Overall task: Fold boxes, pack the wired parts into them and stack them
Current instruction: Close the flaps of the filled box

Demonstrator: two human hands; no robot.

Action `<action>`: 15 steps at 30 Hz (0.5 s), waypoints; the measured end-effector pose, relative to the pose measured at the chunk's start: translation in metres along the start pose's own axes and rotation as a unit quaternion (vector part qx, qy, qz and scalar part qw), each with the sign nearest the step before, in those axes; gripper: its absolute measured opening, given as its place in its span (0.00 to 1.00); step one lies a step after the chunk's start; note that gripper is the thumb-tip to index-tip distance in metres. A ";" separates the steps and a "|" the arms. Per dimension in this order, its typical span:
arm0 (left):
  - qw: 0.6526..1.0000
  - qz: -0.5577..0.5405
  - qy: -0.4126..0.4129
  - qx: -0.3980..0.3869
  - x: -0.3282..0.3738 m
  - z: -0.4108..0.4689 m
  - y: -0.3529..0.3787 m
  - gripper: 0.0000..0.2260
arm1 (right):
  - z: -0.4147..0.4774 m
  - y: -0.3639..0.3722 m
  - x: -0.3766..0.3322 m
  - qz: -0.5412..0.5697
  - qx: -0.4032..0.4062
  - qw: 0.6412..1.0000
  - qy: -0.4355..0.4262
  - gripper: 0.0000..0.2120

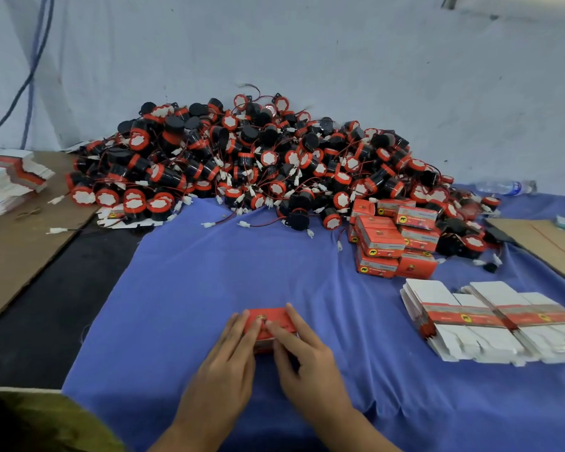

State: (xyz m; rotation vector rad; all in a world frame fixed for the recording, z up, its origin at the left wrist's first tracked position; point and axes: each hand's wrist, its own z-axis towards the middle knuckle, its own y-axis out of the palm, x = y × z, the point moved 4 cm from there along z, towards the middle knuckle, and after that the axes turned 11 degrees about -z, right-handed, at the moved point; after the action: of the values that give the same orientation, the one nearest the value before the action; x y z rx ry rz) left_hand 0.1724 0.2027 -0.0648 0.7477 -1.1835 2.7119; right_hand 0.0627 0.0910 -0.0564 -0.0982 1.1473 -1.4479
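**While the left grip point(232, 347) and right grip point(304, 350) held a box point(271, 319), parts lay heaped beyond**

Where a blue cloth point(193, 272) covered the table point(46, 318), the red box sat at near centre, between both grips. The left grip lay against its left end with fingers wrapped over the top. The right grip pinched it from the right, thumb on the lid and forefinger along the far right edge. Whether the lid was fully tucked could not be told.

Beyond the box, a big heap of parts point(258, 164) filled the far side of the cloth: black round bodies with red caps, thin red wires and white plugs trailing out. At the heap's right edge stood a stack of packed boxes point(392, 243), touching one another, some tilted. Nearer, on the right, two bundles of flat blanks point(490, 321) lay side by side, well apart from the grips. More blanks point(7, 181) were piled far left on a cardboard sheet point(23, 256). Another cardboard sheet point(542, 246) lay at the right edge, and a plastic bottle point(503, 187) lay on its side behind the heap.
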 end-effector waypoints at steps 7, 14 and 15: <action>0.989 -0.116 -0.086 -0.021 -0.008 0.000 -0.003 0.22 | -0.005 -0.002 0.002 -0.003 0.006 0.999 0.046 0.22; 0.988 -0.124 -0.084 -0.037 -0.008 -0.001 -0.004 0.23 | -0.005 -0.003 0.006 0.017 0.082 0.996 0.025 0.03; 0.989 -0.118 -0.082 -0.036 -0.009 -0.001 -0.004 0.24 | -0.006 -0.002 0.004 -0.004 0.075 0.997 0.017 0.02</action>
State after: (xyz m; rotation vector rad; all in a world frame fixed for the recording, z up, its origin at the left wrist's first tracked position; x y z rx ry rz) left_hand 0.1807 0.2070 -0.0673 1.0445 -1.1362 2.4418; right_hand 0.0568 0.0904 -0.0603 0.0272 1.0621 -1.5436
